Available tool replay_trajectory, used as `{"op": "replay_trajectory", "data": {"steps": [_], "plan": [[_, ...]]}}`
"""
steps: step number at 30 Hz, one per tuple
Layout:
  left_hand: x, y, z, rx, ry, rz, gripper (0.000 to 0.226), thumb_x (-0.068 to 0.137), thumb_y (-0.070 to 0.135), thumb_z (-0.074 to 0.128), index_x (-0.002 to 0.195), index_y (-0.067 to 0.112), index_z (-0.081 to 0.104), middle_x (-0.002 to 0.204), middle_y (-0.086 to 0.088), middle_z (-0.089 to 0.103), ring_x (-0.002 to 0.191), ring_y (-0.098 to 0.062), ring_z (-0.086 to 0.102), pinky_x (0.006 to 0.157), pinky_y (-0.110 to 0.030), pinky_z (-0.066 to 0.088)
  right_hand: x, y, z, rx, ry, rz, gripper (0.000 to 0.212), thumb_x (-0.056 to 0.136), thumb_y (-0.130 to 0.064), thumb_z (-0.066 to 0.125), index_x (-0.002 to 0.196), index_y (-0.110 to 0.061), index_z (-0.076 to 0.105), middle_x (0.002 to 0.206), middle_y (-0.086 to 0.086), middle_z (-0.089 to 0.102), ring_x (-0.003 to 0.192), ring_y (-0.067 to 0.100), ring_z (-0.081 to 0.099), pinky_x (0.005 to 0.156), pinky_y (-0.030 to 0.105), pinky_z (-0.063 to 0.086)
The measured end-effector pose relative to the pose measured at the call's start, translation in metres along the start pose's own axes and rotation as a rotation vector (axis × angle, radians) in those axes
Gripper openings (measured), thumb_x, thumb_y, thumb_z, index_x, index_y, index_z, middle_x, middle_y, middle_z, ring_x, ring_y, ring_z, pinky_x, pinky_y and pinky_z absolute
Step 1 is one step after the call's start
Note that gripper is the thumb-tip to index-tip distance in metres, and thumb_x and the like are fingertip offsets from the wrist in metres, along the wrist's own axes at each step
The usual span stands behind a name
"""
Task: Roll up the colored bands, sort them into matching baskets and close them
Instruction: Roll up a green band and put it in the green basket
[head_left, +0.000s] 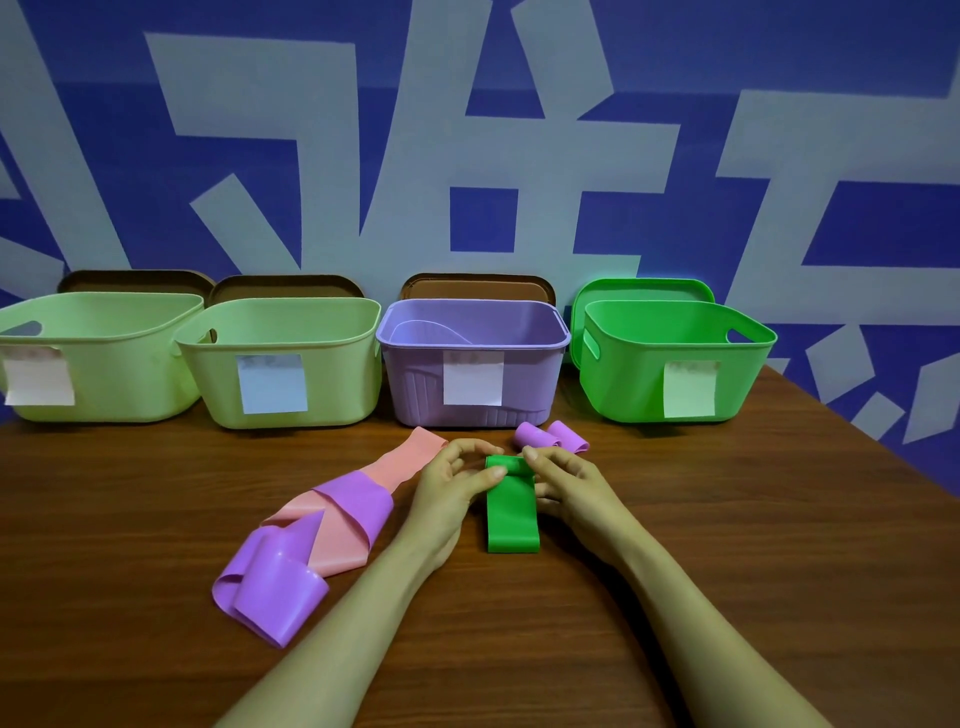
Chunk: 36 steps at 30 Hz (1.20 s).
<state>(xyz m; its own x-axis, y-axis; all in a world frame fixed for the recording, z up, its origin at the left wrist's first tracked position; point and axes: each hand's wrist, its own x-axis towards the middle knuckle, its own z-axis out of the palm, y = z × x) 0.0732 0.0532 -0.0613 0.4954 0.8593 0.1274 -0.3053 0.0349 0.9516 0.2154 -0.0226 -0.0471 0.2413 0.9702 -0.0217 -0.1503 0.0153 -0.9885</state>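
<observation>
Two bare forearms are reaching in from the bottom edge, the left forearm (332, 634) and the right forearm (701, 623) converging toward the middle of the table. Between them the green band (511, 519) is lying flat on the wood. The left hand (452, 483) is pinching its far end from the left, and the right hand (566, 483) is pinching the same end from the right, fingers curled over a small roll forming there. The band's long axis is running straight away from the person, with the loose flat end pointing back at them.

Off to the left a purple band (275, 587) is lying tangled over a pink band (410, 457), and a small purple roll (550, 436) is sitting just beyond the right hand. The brown wooden table (727, 519) is carrying four open baskets in a row along the back: two pale green baskets (98, 358) (280, 364), a purple basket (467, 364) and a green basket (675, 364), each wearing a paper note, with lids leaning behind them. A blue-and-grey patterned wall (519, 156) is filling the background.
</observation>
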Motion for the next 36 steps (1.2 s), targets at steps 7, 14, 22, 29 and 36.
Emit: {"op": "replay_trajectory", "data": {"steps": [7, 14, 22, 29, 36], "plan": [[-0.0015, 0.0024, 0.0023, -0.043, -0.015, 0.019, 0.026, 0.079, -0.012, 0.064, 0.097, 0.007, 0.06, 0.101, -0.008, 0.066, 0.098, -0.021, 0.063, 0.089, -0.034, 0.051, 0.0009, 0.0012, -0.0017, 0.014, 0.029, -0.055, 0.008, 0.09, -0.015, 0.062, 0.093, -0.011, 0.067, 0.08, 0.004, 0.065, 0.069, 0.01, 0.059, 0.072, 0.026, 0.047], [-0.002, 0.0064, 0.0072, -0.154, 0.016, -0.068, 0.014, 0.086, 0.003, 0.063, 0.097, 0.009, 0.059, 0.089, -0.005, 0.068, 0.085, -0.012, 0.067, 0.074, -0.025, 0.053, 0.0021, 0.0011, -0.0019, 0.082, 0.049, -0.098, 0.011, 0.085, -0.008, 0.065, 0.095, -0.01, 0.068, 0.098, 0.01, 0.068, 0.089, 0.023, 0.064, 0.077, 0.031, 0.048], [-0.001, 0.0059, 0.0059, -0.105, 0.036, -0.113, 0.008, 0.088, 0.005, 0.061, 0.097, 0.006, 0.06, 0.092, -0.01, 0.067, 0.087, -0.017, 0.067, 0.077, -0.029, 0.055, 0.0031, 0.0016, -0.0038, 0.05, 0.053, -0.111, 0.021, 0.082, 0.004, 0.065, 0.099, -0.008, 0.068, 0.106, 0.017, 0.063, 0.088, 0.022, 0.067, 0.074, 0.03, 0.055], [-0.0006, 0.0053, 0.0053, -0.093, 0.026, -0.104, 0.011, 0.088, 0.001, 0.06, 0.097, 0.008, 0.06, 0.089, -0.007, 0.068, 0.083, -0.013, 0.068, 0.075, -0.026, 0.053, 0.0025, 0.0003, 0.0, 0.102, 0.041, -0.08, 0.036, 0.074, -0.017, 0.071, 0.109, -0.008, 0.064, 0.101, 0.012, 0.063, 0.087, 0.017, 0.066, 0.088, 0.039, 0.051], [-0.0013, 0.0057, 0.0048, -0.043, 0.0, -0.069, 0.022, 0.083, -0.01, 0.058, 0.095, 0.008, 0.062, 0.095, -0.007, 0.066, 0.091, -0.017, 0.063, 0.074, -0.026, 0.051, -0.0002, -0.0009, 0.0012, 0.051, -0.011, 0.026, 0.016, 0.094, -0.025, 0.056, 0.087, -0.011, 0.061, 0.064, -0.006, 0.066, 0.057, 0.003, 0.062, 0.073, 0.028, 0.05]]}}
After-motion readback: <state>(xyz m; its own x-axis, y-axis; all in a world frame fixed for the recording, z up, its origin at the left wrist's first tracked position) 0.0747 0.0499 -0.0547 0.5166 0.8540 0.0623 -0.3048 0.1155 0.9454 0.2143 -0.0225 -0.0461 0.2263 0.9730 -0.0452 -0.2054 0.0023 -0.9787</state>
